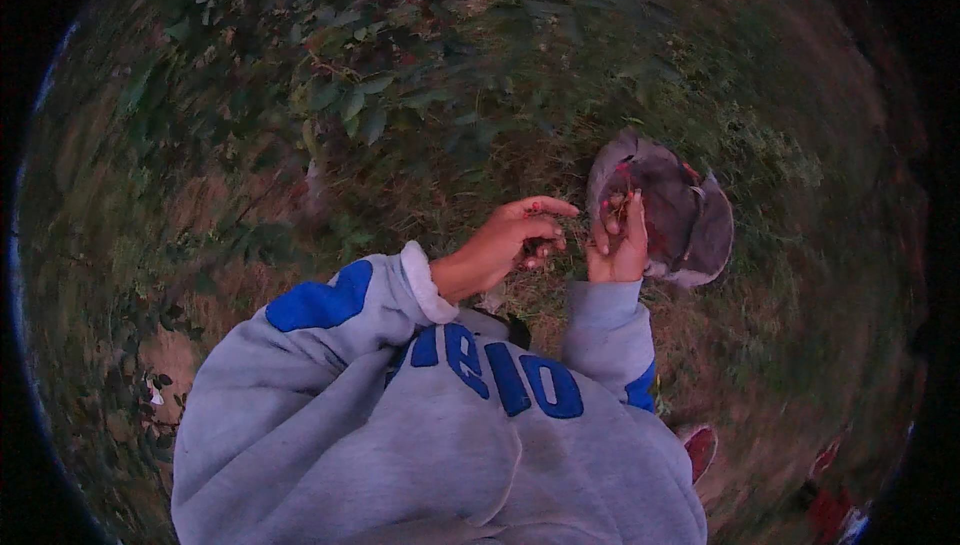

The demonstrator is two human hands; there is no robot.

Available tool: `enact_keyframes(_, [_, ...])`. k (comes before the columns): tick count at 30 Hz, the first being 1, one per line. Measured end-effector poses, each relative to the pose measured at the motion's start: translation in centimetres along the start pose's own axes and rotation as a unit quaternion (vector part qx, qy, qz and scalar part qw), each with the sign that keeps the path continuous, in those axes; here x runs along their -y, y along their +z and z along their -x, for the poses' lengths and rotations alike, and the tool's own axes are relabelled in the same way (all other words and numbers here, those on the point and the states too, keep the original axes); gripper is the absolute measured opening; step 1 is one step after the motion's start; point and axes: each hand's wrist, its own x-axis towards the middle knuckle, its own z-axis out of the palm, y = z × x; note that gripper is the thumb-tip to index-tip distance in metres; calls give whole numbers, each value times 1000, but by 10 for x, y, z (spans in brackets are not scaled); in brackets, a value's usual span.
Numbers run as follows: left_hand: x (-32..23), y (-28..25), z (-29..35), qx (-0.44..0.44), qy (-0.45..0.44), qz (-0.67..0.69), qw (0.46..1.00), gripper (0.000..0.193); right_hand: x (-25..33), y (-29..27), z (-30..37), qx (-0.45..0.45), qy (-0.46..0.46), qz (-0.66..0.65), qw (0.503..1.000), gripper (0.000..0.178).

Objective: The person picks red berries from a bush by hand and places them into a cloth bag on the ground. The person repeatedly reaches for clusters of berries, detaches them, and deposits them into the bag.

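My left hand is at the middle, in front of my chest. Its upper finger points right and the others are loosely curled and apart; I see nothing held. Small red specks show near its knuckles. To its right, my right hand points upward, with its fingers closed round a small bunch of thin stems with reddish bits. Against that hand, a greyish soft container, like a cloth bag or cap, gapes toward me. Reddish bits show inside it; whether the hand also grips its rim, I cannot tell.
A leafy bush spreads across the upper left, with a pale thin trunk below its leaves. Weeds and dry grass cover the ground. Red shoe-like shapes lie at the lower right, and something red is farther out.
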Motion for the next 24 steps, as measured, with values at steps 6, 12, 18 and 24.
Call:
enact_keyframes(6, [1,-4,-5,15,-30,67,997,25,16,-13,-13,51,105,-206,972,20])
enact_keyframes(12, [2,-6,-12,18,-49,80,995,21,20,-12,-16,99,97,-235,962,25])
enact_keyframes(18, [-2,7,-22,-4,25,-156,987,18,19,-9,-13,91,94,-229,965,30])
enact_keyframes(24, [-1,20,-39,-28,271,-466,842,19,11,-5,-8,112,79,-160,978,32])
